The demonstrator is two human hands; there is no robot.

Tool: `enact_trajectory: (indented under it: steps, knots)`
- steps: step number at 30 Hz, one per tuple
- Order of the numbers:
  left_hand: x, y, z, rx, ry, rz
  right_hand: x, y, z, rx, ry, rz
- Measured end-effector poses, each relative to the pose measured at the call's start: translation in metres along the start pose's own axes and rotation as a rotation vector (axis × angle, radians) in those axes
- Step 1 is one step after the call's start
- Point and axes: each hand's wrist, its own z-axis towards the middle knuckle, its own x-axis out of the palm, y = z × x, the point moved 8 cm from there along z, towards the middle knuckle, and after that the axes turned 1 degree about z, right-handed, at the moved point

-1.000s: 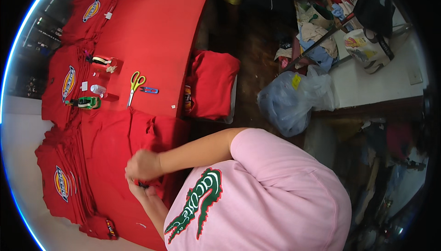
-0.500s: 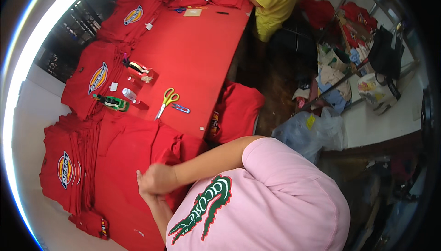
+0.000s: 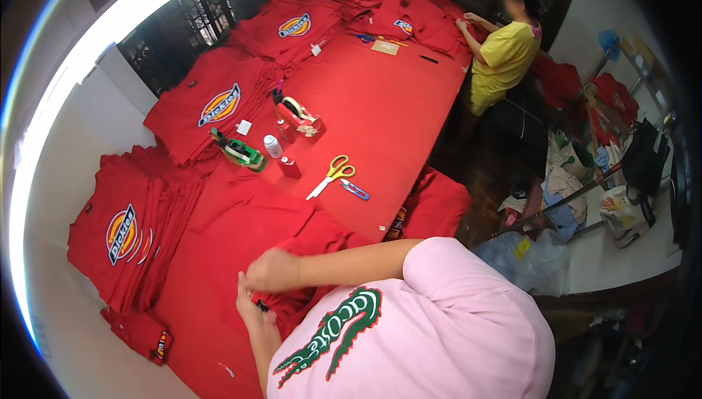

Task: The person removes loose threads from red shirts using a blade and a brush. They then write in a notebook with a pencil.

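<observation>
Head view: right hand (image 3: 274, 271) meets left hand (image 3: 251, 307) beside a rumpled red garment (image 3: 294, 307) at the near end of the table (image 3: 387, 107)

Both fists partly hidden or blurred, so I cannot tell their grip; a small dark item (image 3: 262, 305) shows at the left; if sharp, a careless pull could nick the folds

Cloth (image 3: 311, 242): red. Stacked shirts (image 3: 157, 187): red; blue, white and yellow emblems (image 3: 122, 234). Scissors (image 3: 329, 177): yellow-handled. Snips (image 3: 355, 189): blue. Worn shirt (image 3: 461, 326): pink, green crocodile print (image 3: 362, 302).
</observation>
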Motion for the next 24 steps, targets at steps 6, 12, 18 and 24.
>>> enact_trajectory:
  steps: [6,12,18,24]
  knots:
    - [-0.048,-0.015,0.008,0.13,0.077,0.042,0.005,-0.067,-0.002,0.438,0.096,0.38]
    - [0.01,-0.015,-0.002,0.113,-0.007,-0.095,-0.011,0.019,0.022,0.061,-0.3,-0.073]
    - [0.02,-0.021,0.003,0.125,0.126,0.232,-0.031,-0.097,0.018,0.644,-0.355,0.181]
    - [0.029,-0.043,0.009,0.296,0.338,0.304,-0.076,-0.091,0.014,0.562,-0.322,0.105]
